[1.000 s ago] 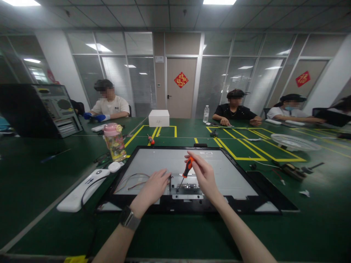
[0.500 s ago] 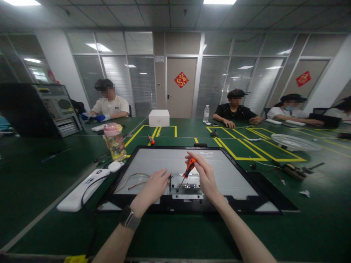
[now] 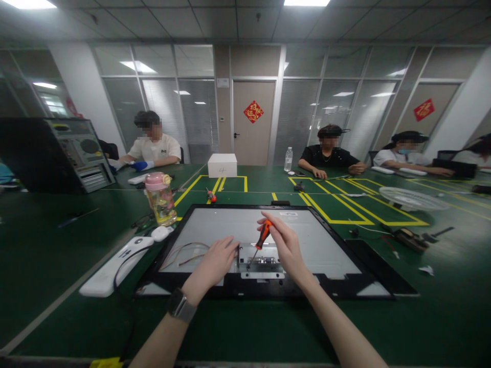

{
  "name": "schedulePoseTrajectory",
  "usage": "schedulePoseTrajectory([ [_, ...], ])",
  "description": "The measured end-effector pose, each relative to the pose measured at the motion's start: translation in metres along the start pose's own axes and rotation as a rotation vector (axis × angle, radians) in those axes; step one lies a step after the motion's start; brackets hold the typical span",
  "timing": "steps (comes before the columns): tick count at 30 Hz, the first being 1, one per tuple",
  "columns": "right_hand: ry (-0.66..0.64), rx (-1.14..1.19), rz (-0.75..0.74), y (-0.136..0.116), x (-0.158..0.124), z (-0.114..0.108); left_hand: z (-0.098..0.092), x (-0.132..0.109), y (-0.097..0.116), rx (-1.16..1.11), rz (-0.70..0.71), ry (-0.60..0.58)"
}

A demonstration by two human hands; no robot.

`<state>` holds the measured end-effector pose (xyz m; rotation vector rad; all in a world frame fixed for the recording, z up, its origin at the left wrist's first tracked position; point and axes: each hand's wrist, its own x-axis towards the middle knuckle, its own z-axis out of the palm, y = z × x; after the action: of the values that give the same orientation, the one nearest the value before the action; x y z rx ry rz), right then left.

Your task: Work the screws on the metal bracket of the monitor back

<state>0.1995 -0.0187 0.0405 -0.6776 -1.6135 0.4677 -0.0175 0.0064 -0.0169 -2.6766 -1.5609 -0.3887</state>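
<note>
A flat monitor panel (image 3: 307, 232) in a black frame lies face down on the green table in front of me. Near its front edge sits a small metal bracket (image 3: 263, 266). My right hand (image 3: 286, 245) pinches an orange-handled screwdriver (image 3: 262, 237), its tip resting on the bracket's left part. My left hand (image 3: 213, 266), with a watch on the wrist, lies fingers down on the panel, touching the bracket's left side. Thin coloured wires (image 3: 184, 253) run across the panel to the left of that hand.
A long white part (image 3: 115, 266) with a black cable lies left of the panel, near a pink-lidded bottle (image 3: 160, 198). A computer case (image 3: 57, 153) stands far left. A white box (image 3: 222, 165), a second screwdriver (image 3: 210, 195), a fan grille (image 3: 410, 198) and three seated people are beyond.
My right hand's fingers shifted slightly on the screwdriver handle, as if turning it; the tip stays on the bracket. My left hand has not moved.
</note>
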Motion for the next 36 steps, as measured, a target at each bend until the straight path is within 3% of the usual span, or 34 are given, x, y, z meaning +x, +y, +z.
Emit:
schedulePoseTrajectory([
  [6,0.122,-0.142,-0.044,-0.0039,0.0022,0.0016,0.0028,0.0006,-0.0022,0.001,0.004,0.011],
  [14,-0.001,0.009,-0.015,-0.001,-0.0008,-0.0013,-0.0015,0.0,0.0009,-0.001,0.001,0.003],
  [21,0.117,-0.142,-0.033,-0.0029,0.002,0.0014,-0.0027,0.0,0.0001,-0.002,0.0,-0.015],
  [28,0.021,-0.043,-0.04,-0.0032,0.0009,0.0001,-0.0014,0.0,0.0004,0.007,-0.011,-0.019],
  [36,0.143,-0.002,0.007,0.0011,0.0037,0.001,-0.0006,0.0004,0.001,0.007,-0.003,0.004],
])
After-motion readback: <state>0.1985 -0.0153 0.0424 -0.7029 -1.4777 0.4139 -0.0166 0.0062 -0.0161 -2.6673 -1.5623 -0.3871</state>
